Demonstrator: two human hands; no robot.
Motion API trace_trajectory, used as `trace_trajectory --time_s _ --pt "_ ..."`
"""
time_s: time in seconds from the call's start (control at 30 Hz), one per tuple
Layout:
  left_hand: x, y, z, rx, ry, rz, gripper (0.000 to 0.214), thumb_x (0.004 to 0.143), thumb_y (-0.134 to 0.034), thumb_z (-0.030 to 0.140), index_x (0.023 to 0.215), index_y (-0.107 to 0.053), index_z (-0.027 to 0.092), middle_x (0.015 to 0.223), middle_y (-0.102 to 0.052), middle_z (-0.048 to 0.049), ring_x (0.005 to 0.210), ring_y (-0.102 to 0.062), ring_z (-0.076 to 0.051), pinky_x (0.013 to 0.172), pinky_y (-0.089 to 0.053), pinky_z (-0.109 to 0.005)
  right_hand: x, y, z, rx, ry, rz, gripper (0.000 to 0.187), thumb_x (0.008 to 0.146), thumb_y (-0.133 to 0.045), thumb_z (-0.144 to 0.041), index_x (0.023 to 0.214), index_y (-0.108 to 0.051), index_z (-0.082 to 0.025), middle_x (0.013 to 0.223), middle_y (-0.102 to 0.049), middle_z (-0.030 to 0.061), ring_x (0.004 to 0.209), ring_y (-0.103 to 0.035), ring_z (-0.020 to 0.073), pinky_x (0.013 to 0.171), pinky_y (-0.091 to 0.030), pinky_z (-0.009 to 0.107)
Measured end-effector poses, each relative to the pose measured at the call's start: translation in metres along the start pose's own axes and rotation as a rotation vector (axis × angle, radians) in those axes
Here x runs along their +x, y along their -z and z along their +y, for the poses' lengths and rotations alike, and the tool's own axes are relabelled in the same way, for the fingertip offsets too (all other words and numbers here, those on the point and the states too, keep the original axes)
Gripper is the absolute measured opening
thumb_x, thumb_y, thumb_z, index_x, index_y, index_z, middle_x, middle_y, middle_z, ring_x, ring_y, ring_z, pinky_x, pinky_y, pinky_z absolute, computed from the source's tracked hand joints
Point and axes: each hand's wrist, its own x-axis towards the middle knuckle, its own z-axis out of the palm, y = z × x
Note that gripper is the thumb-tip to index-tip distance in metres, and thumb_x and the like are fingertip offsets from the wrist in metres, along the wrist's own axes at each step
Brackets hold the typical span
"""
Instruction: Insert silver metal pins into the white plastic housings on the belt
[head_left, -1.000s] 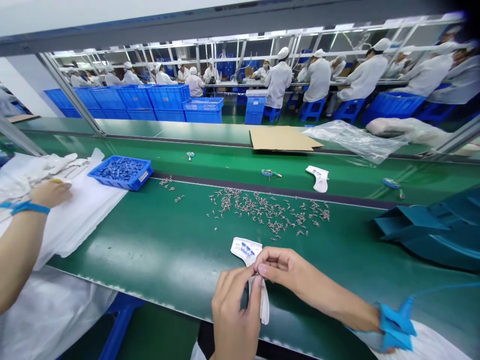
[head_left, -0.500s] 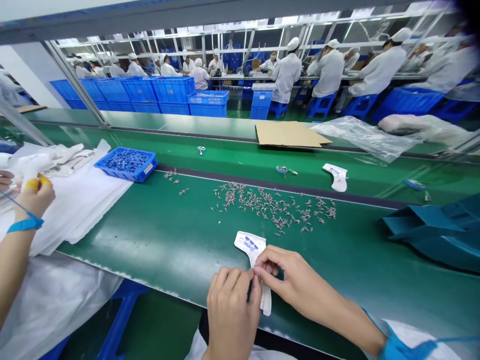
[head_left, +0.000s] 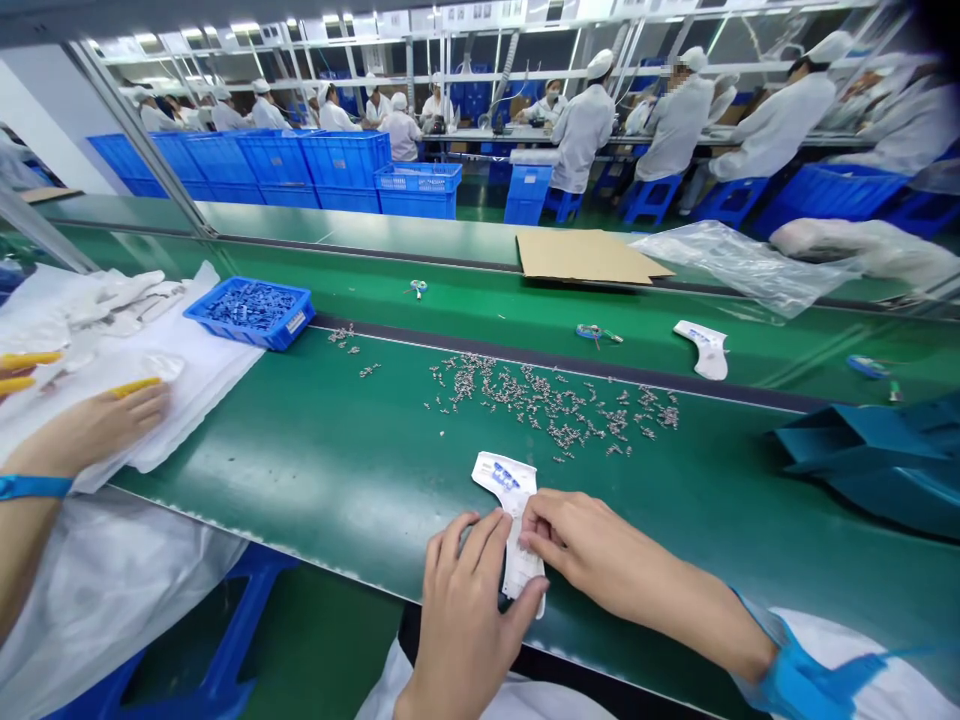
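A white gun-shaped plastic shell half [head_left: 517,572] with blue pieces in its head lies on the green bench in front of me. My left hand [head_left: 472,590] grips its handle from the left, fingertips on one edge and thumb on the lower right edge. My right hand [head_left: 574,530] is closed in a pinch over the right side of the handle; whatever sits between its fingertips is hidden. Beyond the shell, many small metal parts [head_left: 525,395] are scattered on the bench.
At left stands a blue tray [head_left: 251,310] of small blue pieces, near a co-worker's hand [head_left: 105,425] on white sheeting. Another white shell [head_left: 703,350] and small wired parts [head_left: 596,332] lie on the green conveyor. A teal bin [head_left: 862,465] stands at right.
My left hand has opened from its pinch and spread along the shell's handle, uncovering more of it. My right hand stays at the shell. The co-worker's hand has moved onto the sheeting.
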Motion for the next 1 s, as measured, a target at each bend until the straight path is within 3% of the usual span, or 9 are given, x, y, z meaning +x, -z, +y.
trace_trajectory --time_s 0.3,0.43,0.67,0.8,1.0 --pt "0.001 0.000 0.002 -0.019 0.029 -0.009 0.045 0.085 -0.071 0.033 0.127 -0.060 0.022 0.124 -0.069 -0.0049 0.116 -0.057 -0.028 0.095 -0.046 -0.041 0.002 -0.005 -0.006 -0.106 -0.046 -0.008 0.019 0.097 -0.047 -0.020 0.080 -0.055 -0.021 0.087 -0.068 0.0051 0.071 -0.061 0.0193 0.060 -0.034 0.028" --pt "0.001 0.000 0.003 -0.011 0.028 -0.014 0.045 0.084 -0.072 0.033 0.126 -0.060 0.021 0.122 -0.070 -0.0054 0.116 -0.057 -0.028 0.094 -0.047 -0.041 0.006 -0.002 -0.003 -0.122 -0.142 -0.003 0.006 0.091 -0.059 -0.025 0.091 -0.054 -0.022 0.084 -0.068 0.0051 0.069 -0.060 0.0216 0.055 -0.030 0.028" --pt "0.000 -0.004 -0.001 0.041 0.004 0.026 0.046 0.087 -0.069 0.033 0.130 -0.057 0.022 0.111 -0.068 -0.0068 0.107 -0.060 -0.026 0.090 -0.048 -0.039 -0.010 -0.006 0.016 0.346 -0.181 0.037 0.016 0.095 -0.051 -0.040 0.088 -0.051 -0.025 0.077 -0.067 0.0009 0.071 -0.064 0.0196 0.059 -0.045 0.029" --pt "0.001 -0.006 -0.006 0.065 0.019 0.023 0.050 0.089 -0.066 0.034 0.135 -0.053 0.018 0.104 -0.069 -0.0075 0.102 -0.061 -0.025 0.086 -0.049 -0.039 -0.010 -0.026 0.022 0.789 -0.266 0.077 0.031 0.086 -0.064 -0.047 0.091 -0.045 -0.024 0.081 -0.066 -0.0001 0.079 -0.067 0.0187 0.070 -0.056 0.031" --pt "0.003 -0.008 -0.004 -0.012 0.092 0.037 0.049 0.090 -0.065 0.033 0.135 -0.054 0.018 0.094 -0.068 -0.0051 0.094 -0.061 -0.023 0.079 -0.051 -0.036 0.000 -0.048 0.020 0.991 -0.203 0.180 0.048 0.078 -0.072 -0.058 0.090 -0.039 -0.025 0.085 -0.064 -0.0021 0.066 -0.061 0.0134 0.062 -0.053 0.029"
